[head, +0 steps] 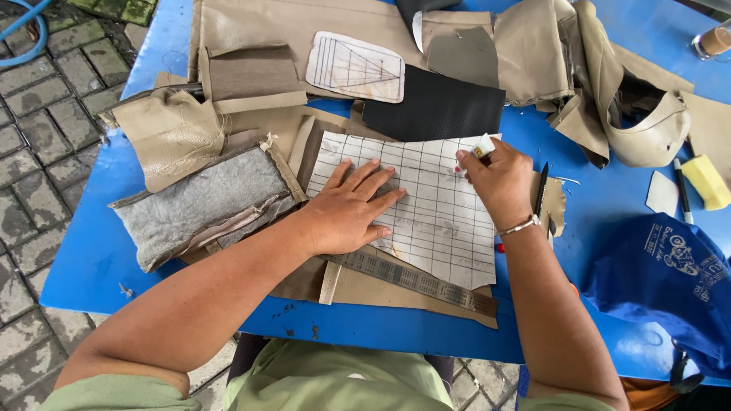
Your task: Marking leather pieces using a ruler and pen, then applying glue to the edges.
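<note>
My left hand (348, 209) lies flat, fingers spread, on a white paper pattern ruled with a grid (438, 221). The pattern rests on tan leather pieces (381, 293) on a blue table (91, 251). My right hand (499, 183), a metal bracelet on its wrist, sits at the pattern's upper right edge. It pinches a small white piece of chalk (483, 146) whose tip touches the paper. A ruler (415, 280) lies under the pattern's lower edge.
A grey-lined leather piece (202, 205) lies at left. Behind are a black leather sheet (434, 106), a rounded paper template (356, 68) and beige cut pieces. A black pen (541, 190), yellow sponge (706, 181) and blue bag (670, 281) sit at right. Paved ground shows at left.
</note>
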